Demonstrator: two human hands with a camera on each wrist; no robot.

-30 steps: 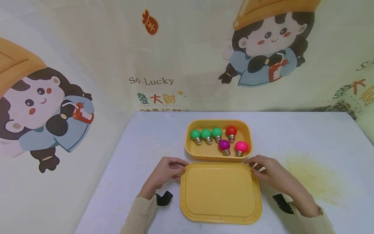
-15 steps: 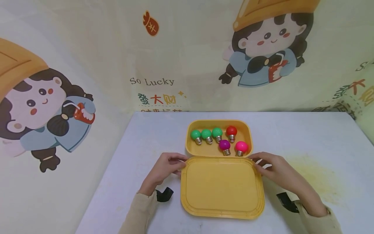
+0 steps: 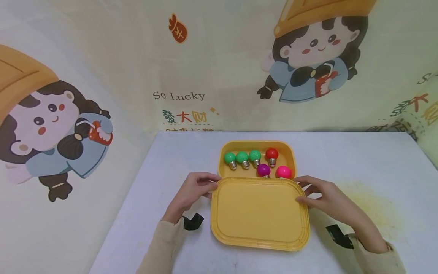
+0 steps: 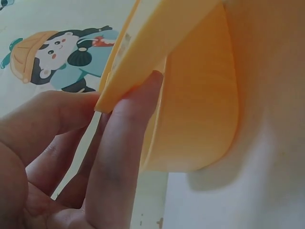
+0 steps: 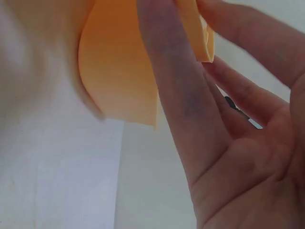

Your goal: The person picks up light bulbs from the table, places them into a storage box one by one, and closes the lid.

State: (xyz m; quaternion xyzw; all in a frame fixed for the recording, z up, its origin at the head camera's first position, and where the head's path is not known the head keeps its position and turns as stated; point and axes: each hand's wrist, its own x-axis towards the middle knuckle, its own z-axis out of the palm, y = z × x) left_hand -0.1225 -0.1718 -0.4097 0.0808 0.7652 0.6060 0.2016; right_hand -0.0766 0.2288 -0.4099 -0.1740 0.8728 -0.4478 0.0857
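A yellow rectangular lid (image 3: 260, 213) is held between both hands, its far edge overlapping the near side of a yellow box (image 3: 256, 142). My left hand (image 3: 193, 190) pinches the lid's far left corner between thumb and fingers. At the right corner, my right hand (image 3: 325, 196) grips it, thumb on the edge. Inside the box lie three green bulbs (image 3: 242, 157), a red bulb (image 3: 272, 153), a purple bulb (image 3: 263, 170) and a pink bulb (image 3: 283, 172). The lid hides the bases of the last two. In the left wrist view, the lid (image 4: 143, 57) slants over the box wall (image 4: 200, 105).
The box stands on a white table (image 3: 178, 160) with a yellowish stain (image 3: 373, 205) to the right. Behind and to the left hangs a cloth backdrop (image 3: 232, 68) printed with cartoon figures. Black straps (image 3: 193, 222) hang at the wrists.
Both hands have moved the lid away from the body, from in front of the box to over its near rim. The box and bulbs have stayed in place.
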